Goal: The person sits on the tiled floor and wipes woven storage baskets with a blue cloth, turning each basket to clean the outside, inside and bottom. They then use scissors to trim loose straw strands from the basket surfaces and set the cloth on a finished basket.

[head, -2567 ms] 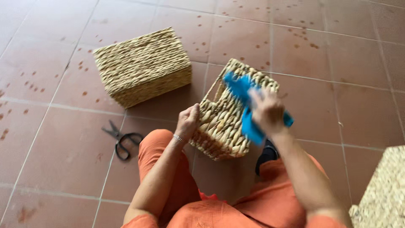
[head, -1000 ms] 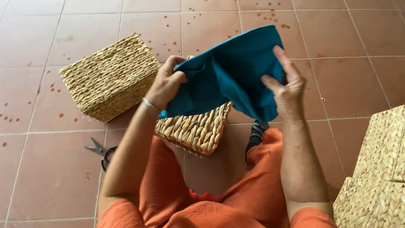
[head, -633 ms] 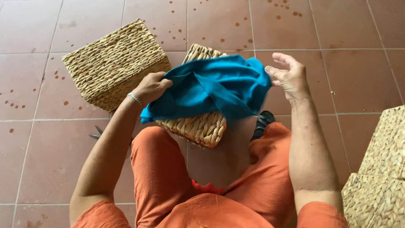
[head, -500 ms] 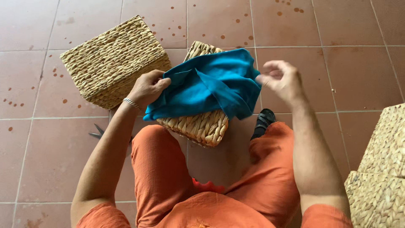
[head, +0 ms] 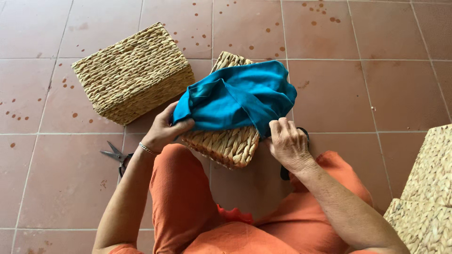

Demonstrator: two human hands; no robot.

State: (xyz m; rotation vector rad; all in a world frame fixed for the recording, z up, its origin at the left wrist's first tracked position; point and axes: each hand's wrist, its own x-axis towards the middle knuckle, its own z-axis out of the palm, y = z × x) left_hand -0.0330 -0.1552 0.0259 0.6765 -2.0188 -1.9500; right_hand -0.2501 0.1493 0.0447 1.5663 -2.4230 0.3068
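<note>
Far left, on the reddish-brown tiled floor: a pair of dark-handled metal scissors, blades pointing left, handles partly hidden behind the left forearm. Above, a rectangular woven straw basket lying bottom-up, set at a slant, close to but apart from the middle basket. Next, the left hand, a thin bracelet at the wrist, closed on the left corner of a crumpled teal cloth, thumb on top, fingers curled beneath the fabric. In the middle, a second woven straw basket, tipped with its near edge toward the knees, resting between the orange-trousered legs; teal cloth draped over its upper part, covering most of the top, only the far corner and the near woven side showing. Just right of that basket, the right hand, fingers bent and pinching the lower right edge of the teal cloth where it hangs beside the basket wall. Behind the right hand, a small dark object on the floor, mostly hidden, kind unclear. Far right, at the frame's lower corner, a stack of similar woven straw pieces, cut off by the edge, well apart from both hands.
</note>
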